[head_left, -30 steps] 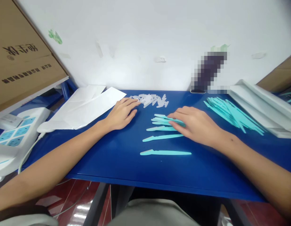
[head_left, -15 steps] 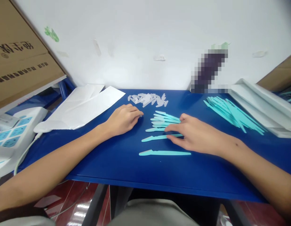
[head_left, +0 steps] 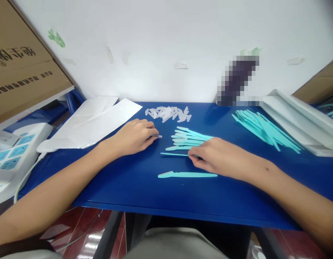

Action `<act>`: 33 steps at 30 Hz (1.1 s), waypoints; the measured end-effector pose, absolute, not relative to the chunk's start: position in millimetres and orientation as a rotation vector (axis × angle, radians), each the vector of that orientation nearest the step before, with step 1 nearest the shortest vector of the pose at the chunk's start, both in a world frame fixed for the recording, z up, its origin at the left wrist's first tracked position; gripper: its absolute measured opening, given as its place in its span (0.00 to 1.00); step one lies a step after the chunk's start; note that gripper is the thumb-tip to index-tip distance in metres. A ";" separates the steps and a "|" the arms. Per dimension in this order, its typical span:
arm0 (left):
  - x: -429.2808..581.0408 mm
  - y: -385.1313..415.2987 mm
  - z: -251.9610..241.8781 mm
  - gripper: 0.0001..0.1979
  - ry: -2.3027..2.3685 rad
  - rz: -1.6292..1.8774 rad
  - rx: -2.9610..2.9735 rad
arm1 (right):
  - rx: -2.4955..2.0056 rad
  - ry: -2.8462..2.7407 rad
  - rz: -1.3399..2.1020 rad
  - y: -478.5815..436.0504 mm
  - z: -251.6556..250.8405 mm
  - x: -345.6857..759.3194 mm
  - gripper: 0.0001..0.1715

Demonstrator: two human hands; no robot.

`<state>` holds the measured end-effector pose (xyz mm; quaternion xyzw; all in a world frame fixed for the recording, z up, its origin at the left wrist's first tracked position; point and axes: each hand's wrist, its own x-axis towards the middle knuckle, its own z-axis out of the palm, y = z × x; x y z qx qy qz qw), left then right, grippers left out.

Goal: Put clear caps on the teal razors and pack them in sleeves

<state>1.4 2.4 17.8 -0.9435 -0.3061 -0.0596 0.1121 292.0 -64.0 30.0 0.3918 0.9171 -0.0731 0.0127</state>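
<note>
My right hand [head_left: 213,154] pinches a turquoise eyebrow razor [head_left: 174,154], turned edge-on so it looks like a thin bar pointing left. Between the fingertips of my left hand [head_left: 136,136] is a small translucent blade cap [head_left: 160,136], mostly hidden by the fingers. Several more razors [head_left: 186,136] lie side by side just beyond my right hand, their handle ends partly covered by it. Nearer the table edge a single razor [head_left: 188,175] lies flat. Behind my left hand is a loose pile of translucent caps [head_left: 168,113].
A heap of turquoise razors [head_left: 263,127] lies at the right beside a white tray [head_left: 303,124]. White paper sheets [head_left: 93,124] and a power strip [head_left: 23,151] are on the left. A cardboard box [head_left: 23,61] stands at the far left. A white wall [head_left: 155,46] borders the blue table [head_left: 123,187].
My right hand has closed on the razor nearest it and turned it from flat to edge-on. My left hand has shifted slightly left and down, and the cap's tip shows more clearly.
</note>
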 end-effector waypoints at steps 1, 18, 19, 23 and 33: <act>1.3 2.7 17.4 0.16 -0.876 -0.173 -2.759 | 1.236 2.866 -0.225 -64.1 30.1 291.8 0.14; 12.6 -2.0 12.8 0.13 -0.877 -0.543 -2.557 | 1.598 3.304 0.071 -41.4 19.8 314.1 0.09; 12.3 -1.4 13.3 0.13 -0.876 -0.594 -2.549 | 1.576 3.306 0.080 -40.8 20.2 314.7 0.10; 11.8 -1.2 14.5 0.13 -0.858 -0.742 -2.517 | 1.506 3.333 0.036 -39.5 21.2 315.9 0.10; 12.0 -1.5 11.1 0.13 -0.851 -0.743 -2.522 | 1.503 3.351 0.141 -37.2 19.9 318.3 0.12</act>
